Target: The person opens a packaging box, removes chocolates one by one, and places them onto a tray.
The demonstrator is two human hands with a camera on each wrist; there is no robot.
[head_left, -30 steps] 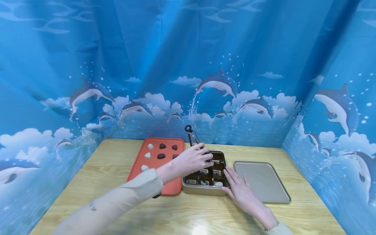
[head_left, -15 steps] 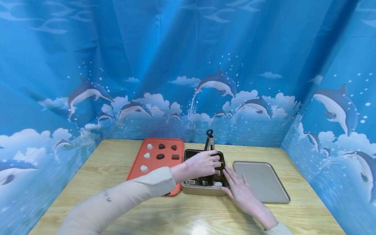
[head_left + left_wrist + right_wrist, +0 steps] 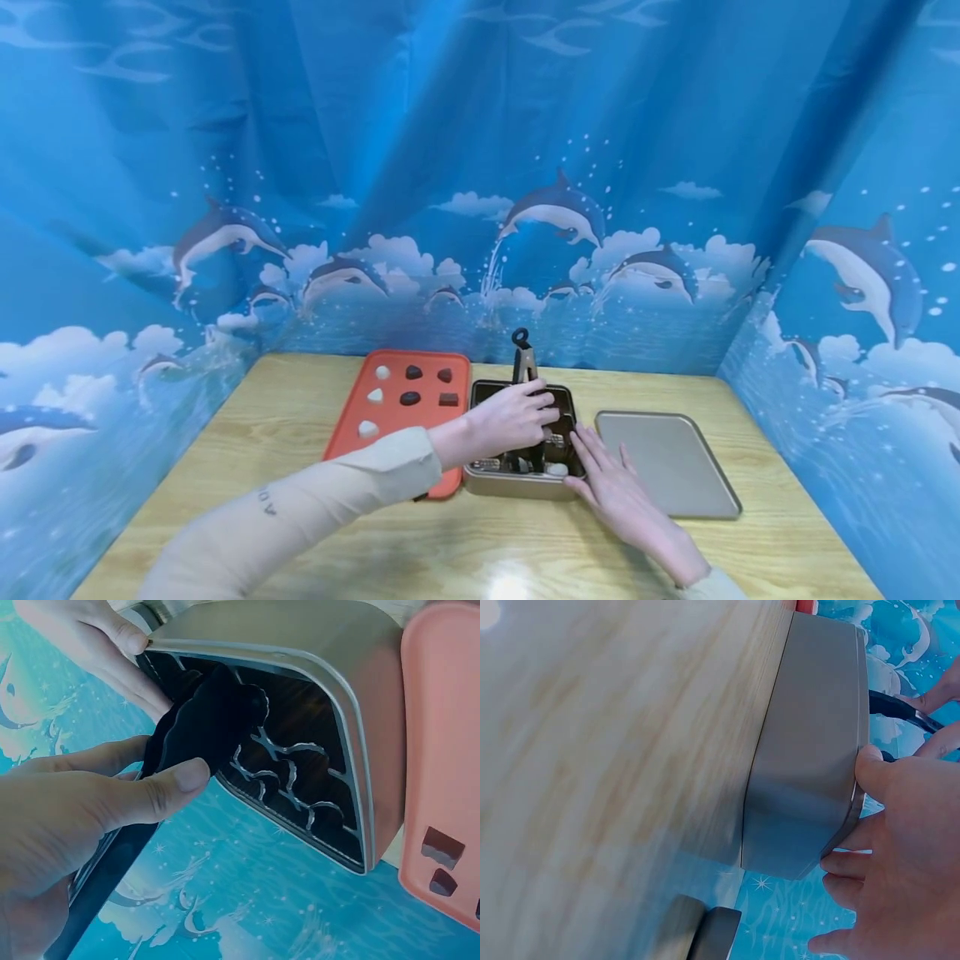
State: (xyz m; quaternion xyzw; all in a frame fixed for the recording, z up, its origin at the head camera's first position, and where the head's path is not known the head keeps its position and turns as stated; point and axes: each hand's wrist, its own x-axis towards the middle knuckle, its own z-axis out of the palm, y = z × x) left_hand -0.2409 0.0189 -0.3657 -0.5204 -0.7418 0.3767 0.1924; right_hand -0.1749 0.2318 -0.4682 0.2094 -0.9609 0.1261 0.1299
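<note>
My left hand (image 3: 512,417) grips a pair of black-and-silver tongs (image 3: 525,360) in the head view, their ring end up. Seen from the left wrist, the dark scalloped heads of the tongs (image 3: 206,724) dip into a metal tin (image 3: 289,626) between thumb and fingers. Whether the tongs pinch anything is something I cannot tell. Wavy-edged dividers split the tin into compartments; a white piece (image 3: 557,470) lies in the near right one. My right hand (image 3: 618,492) rests on the tin's right side, fingers straight, with the thumb at its rim in the right wrist view.
A red tray (image 3: 347,433) left of the tin bears several white and dark chocolate-like pieces, among them a dark square (image 3: 447,399). To the right lies a flat metal lid (image 3: 667,462) on the wooden table (image 3: 375,550). A dolphin-print curtain (image 3: 465,167) hangs behind.
The left hand and tongs have shifted right over the tin, then slightly back left, and the tongs stand more upright. A dark square on the tray has come into view. The right hand stays put.
</note>
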